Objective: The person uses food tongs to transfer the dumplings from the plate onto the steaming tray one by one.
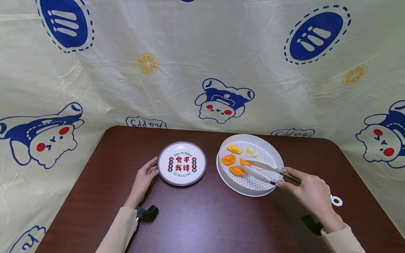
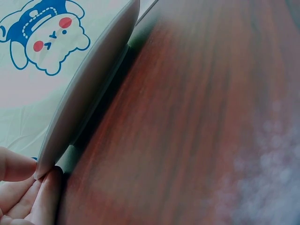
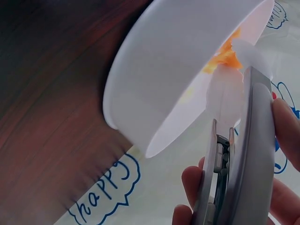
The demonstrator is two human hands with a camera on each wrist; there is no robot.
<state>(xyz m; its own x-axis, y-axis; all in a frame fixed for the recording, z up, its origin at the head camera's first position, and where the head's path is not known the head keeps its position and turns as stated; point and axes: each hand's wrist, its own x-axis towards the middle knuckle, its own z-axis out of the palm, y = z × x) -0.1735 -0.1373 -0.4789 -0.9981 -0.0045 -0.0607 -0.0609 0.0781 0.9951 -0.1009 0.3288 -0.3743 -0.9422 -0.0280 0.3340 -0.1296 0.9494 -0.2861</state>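
My left hand pinches the near-left edge of a round white plate with red and dark lettering. In the left wrist view the thumb is above the rim and fingers are below. My right hand grips metal tongs with thumb and fingers on the two arms. Their flat tips reach into a white perforated steamer basket, right at a small orange dumpling-shaped piece. I cannot tell whether they squeeze it. Around it lie an orange piece, a yellow piece and a pale piece.
Plate and basket stand side by side on a dark brown wooden table, with a gap between them. A white ring-shaped end shows beyond my right hand. Behind the table's far edge hangs a printed cloth.
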